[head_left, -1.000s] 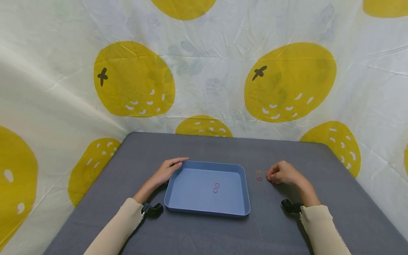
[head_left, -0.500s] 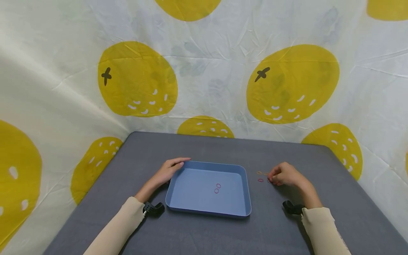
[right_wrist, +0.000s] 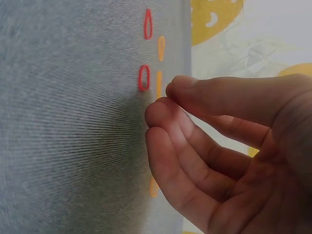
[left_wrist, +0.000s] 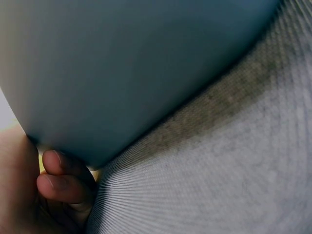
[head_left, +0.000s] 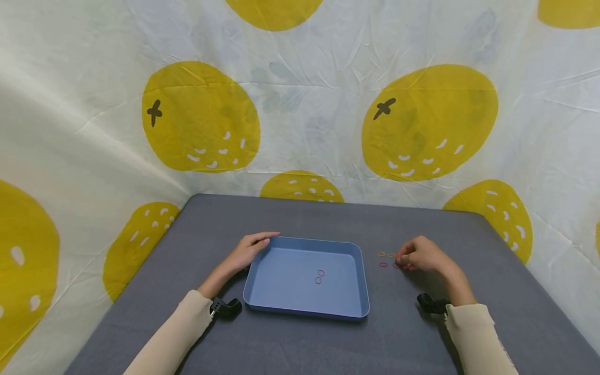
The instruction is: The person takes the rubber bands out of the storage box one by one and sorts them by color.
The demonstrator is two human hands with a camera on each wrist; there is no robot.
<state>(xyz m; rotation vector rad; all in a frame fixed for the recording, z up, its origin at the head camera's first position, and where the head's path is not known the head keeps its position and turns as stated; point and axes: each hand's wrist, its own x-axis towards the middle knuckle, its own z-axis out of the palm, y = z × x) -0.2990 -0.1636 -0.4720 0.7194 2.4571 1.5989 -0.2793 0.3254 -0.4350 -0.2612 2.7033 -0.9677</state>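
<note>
At the blue tray's (head_left: 304,312) far left corner, my left hand (head_left: 245,252) holds the rim. The left wrist view shows curled fingertips (left_wrist: 63,187) beside the tray's outer wall. My right hand (head_left: 419,253) hovers just right of several rubber bands on the cloth, its fingers loosely bent and thumb close to the fingertips. I see nothing held between them. Nearest in the right wrist view are a red rubber band (right_wrist: 139,78) and an orange rubber band (right_wrist: 159,84), partly behind the fingers. Another red rubber band (right_wrist: 146,24) lies farther off.
Two small red rubber bands lie inside the tray, one of them a ring (head_left: 315,280) near the middle. Grey cloth (head_left: 300,344) covers the table. A white curtain (head_left: 309,140) with yellow fruit prints stands behind and at the sides.
My right hand has drawn slightly to the right, and a red rubber band by its fingertips now shows on the cloth. My left hand and the tray stay in place.
</note>
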